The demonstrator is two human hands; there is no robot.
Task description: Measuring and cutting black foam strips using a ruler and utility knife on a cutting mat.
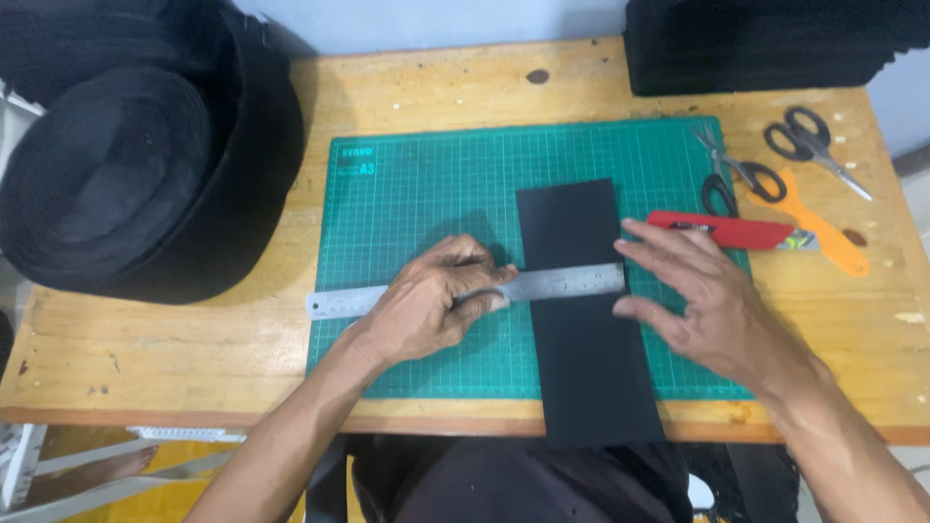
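Two hands on the work: steel ruler laid across a black strip, set-up for marking or cutting.

Your left hand is curled and pressing down on the steel ruler, thumb along its near edge, fingers closed over the top. Your right hand lies flat and spread, holding nothing, fingertips at the right edge of the black strip where the ruler's end crosses it. The strip is matte, stiff-looking, rectangular; it runs from mid green cutting mat past the near edge of the wooden tabletop. Judgement: alignment step. Next move calls for squaring the ruler to the mat grid and keeping firm downward pressure. The red utility knife lies just beyond your right fingers, beside two pairs of scissors.
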